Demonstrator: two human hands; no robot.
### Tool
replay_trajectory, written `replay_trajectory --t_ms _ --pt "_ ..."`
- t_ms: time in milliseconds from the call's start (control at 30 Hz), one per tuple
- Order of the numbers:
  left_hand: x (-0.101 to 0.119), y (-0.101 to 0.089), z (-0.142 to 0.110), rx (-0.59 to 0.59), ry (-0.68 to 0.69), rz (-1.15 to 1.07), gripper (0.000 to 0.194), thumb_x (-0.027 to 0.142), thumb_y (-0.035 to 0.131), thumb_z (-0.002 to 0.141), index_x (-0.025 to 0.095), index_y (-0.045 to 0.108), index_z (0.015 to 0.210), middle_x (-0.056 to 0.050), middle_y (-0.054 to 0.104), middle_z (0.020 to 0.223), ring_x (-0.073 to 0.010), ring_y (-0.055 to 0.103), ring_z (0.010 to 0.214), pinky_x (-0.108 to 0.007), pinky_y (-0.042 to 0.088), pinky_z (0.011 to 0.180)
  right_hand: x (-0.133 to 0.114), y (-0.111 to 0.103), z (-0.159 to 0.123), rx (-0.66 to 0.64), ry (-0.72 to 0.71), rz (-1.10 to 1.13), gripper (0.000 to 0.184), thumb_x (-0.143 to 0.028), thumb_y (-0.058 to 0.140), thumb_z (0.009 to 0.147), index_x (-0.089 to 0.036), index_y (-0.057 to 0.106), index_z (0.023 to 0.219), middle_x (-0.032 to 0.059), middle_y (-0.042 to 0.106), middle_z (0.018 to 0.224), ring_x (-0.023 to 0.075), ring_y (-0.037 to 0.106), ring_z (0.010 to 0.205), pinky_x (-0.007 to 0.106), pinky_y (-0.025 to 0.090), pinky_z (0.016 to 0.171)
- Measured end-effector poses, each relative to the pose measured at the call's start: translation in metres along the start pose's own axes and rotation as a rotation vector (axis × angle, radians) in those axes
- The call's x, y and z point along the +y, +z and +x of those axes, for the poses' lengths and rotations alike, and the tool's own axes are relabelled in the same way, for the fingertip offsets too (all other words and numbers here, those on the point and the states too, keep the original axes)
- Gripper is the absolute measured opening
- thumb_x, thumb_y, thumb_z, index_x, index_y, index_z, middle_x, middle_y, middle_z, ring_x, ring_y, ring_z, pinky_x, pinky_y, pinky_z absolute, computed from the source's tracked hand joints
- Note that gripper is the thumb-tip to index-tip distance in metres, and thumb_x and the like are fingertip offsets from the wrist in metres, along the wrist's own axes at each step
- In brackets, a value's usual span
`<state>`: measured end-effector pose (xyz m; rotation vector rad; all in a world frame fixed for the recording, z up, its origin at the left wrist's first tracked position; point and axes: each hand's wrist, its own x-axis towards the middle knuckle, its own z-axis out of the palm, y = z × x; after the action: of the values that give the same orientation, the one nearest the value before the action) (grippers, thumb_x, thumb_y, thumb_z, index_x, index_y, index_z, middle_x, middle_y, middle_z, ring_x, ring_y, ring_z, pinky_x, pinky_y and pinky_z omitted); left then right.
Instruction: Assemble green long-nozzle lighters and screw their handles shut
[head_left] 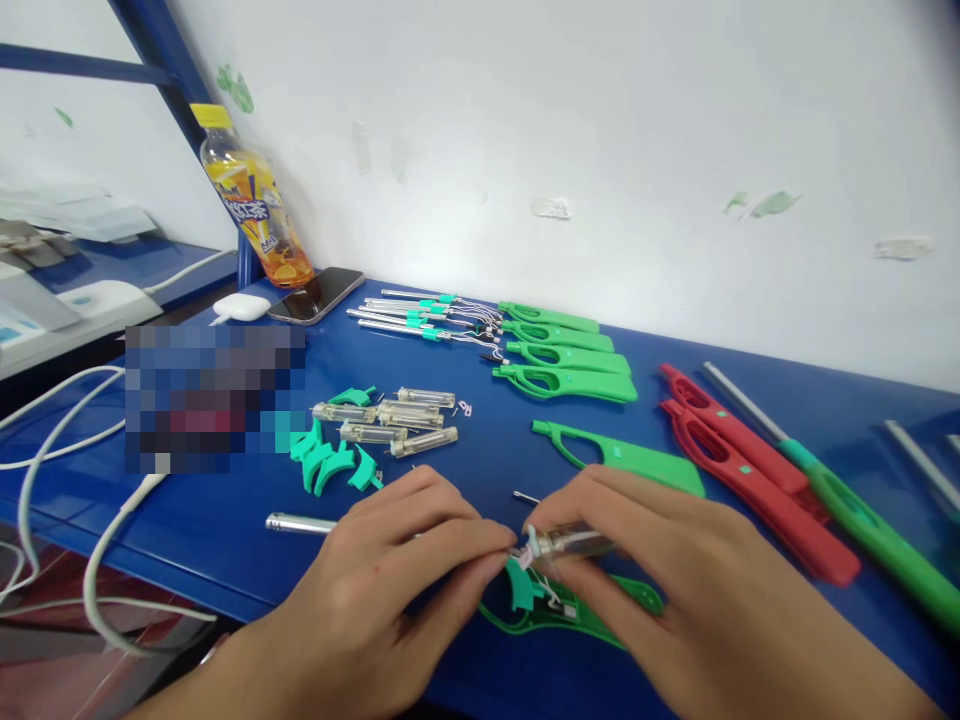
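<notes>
My right hand (pixel 637 570) grips a clear lighter fuel tank (pixel 574 542) between thumb and fingers, its pale valve end pointing left. Thumb and forefinger of my left hand (pixel 427 565) pinch together right at that end, beside a small pinkish plastic piece (pixel 528 553); what lies between the fingertips is too small to make out. Under both hands rests a green lighter shell half (pixel 611 612) with a teal trigger (pixel 519 585) and thin white wires in it. A metal lighter tube (pixel 300 524) sticks out to the left from behind my left hand.
Behind my hands lie several clear fuel tanks (pixel 416 412), teal triggers (pixel 330 465) and wired metal tubes (pixel 405 325). Green shells (pixel 570 382), red shells (pixel 757 480) and a green lighter (pixel 870 540) lie right. A phone (pixel 319 295) and drink bottle (pixel 255 210) stand far left.
</notes>
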<state>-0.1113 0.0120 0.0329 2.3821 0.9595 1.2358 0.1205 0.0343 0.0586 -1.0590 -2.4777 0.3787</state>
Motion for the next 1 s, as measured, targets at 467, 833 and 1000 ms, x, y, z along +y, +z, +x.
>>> replay_trajectory --t_ms 467,833,1000 --pt "0.0005 -0.0021 -0.0001 -0.012 -0.011 -0.001 0.021 0.0 0.063 0.099 0.013 0.076 0.11 -0.004 0.076 0.093 -0.0136 0.065 0.083 -0.025 0.055 0.075 0.0 -0.0029 -0.0035 -0.033 0.027 0.004 0.015 -0.015 0.061 0.101 -0.03 0.064 0.101 -0.0058 0.073 0.092 0.0156 0.073 0.079 0.027 0.06 0.07" --pt "0.0012 -0.0009 0.0002 -0.005 -0.006 0.009 0.018 -0.001 0.063 0.097 0.012 0.074 0.105 -0.003 0.075 0.091 -0.013 0.065 0.082 -0.026 0.055 0.076 -0.0067 -0.0002 0.0025 -0.044 -0.001 -0.085 0.016 -0.013 0.058 0.099 -0.026 0.064 0.091 -0.0012 0.072 0.082 0.0168 0.071 0.068 0.027 0.056 0.064" --pt "0.0 -0.0019 -0.0004 -0.025 -0.02 0.024 0.018 0.001 0.062 0.098 0.013 0.074 0.106 -0.004 0.075 0.092 -0.0139 0.065 0.083 -0.026 0.055 0.076 -0.0079 0.0009 0.0016 -0.064 -0.005 -0.101 0.016 -0.014 0.057 0.1 -0.026 0.064 0.091 -0.0005 0.074 0.083 0.017 0.071 0.068 0.027 0.055 0.062"
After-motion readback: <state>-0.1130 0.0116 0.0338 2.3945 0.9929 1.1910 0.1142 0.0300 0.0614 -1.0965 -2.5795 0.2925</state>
